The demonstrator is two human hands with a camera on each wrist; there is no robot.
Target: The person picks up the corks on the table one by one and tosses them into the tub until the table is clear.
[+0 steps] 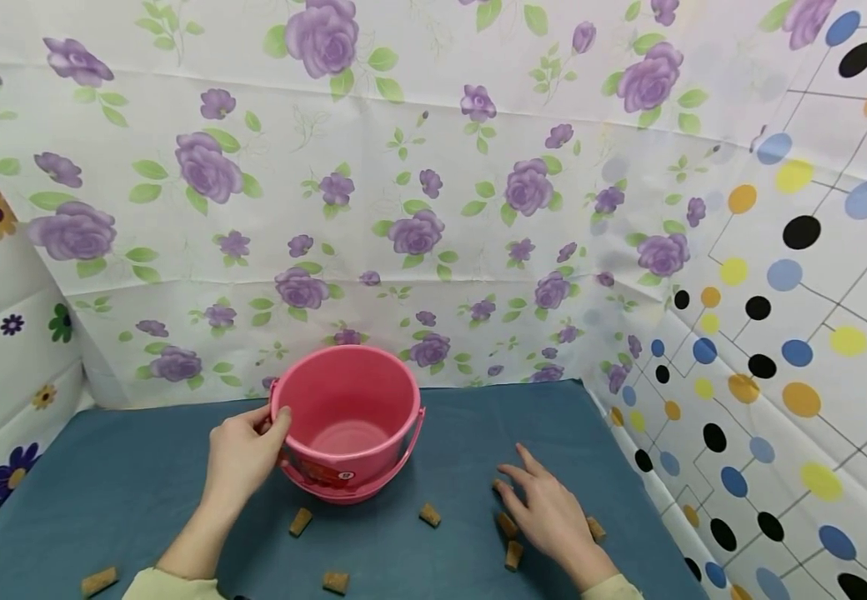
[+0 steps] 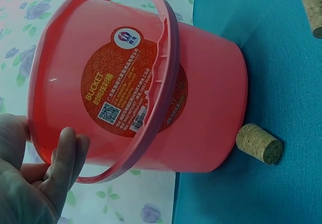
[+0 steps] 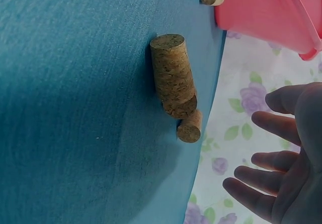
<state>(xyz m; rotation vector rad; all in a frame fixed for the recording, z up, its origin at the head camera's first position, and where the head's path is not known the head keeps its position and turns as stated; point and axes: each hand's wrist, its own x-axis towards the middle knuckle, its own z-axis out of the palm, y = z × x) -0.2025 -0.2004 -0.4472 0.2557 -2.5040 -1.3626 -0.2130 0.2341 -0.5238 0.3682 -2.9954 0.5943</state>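
A pink plastic bucket (image 1: 351, 400) stands at the back of the blue cloth, its handle hanging down the front. My left hand (image 1: 244, 454) grips the left side of its rim, thumb on the inside and fingers outside. The left wrist view shows the red label (image 2: 133, 80) on the bucket's wall. To the right, my right hand (image 1: 546, 508) hovers over the cloth with fingers spread and holds nothing. Close under it lie several cork stoppers, among them one cork (image 1: 513, 555) near the thumb and another cork (image 1: 596, 529) beyond the wrist. The bucket's inside looks bare.
More corks lie in front of the bucket: one cork (image 1: 301, 522) near its base, one cork (image 1: 429, 514) to the right, one cork (image 1: 336, 582) nearer me. Another cork (image 1: 99, 581) lies far left. Flowered sheeting (image 1: 418, 233) hangs behind, dotted sheeting (image 1: 801, 400) at right.
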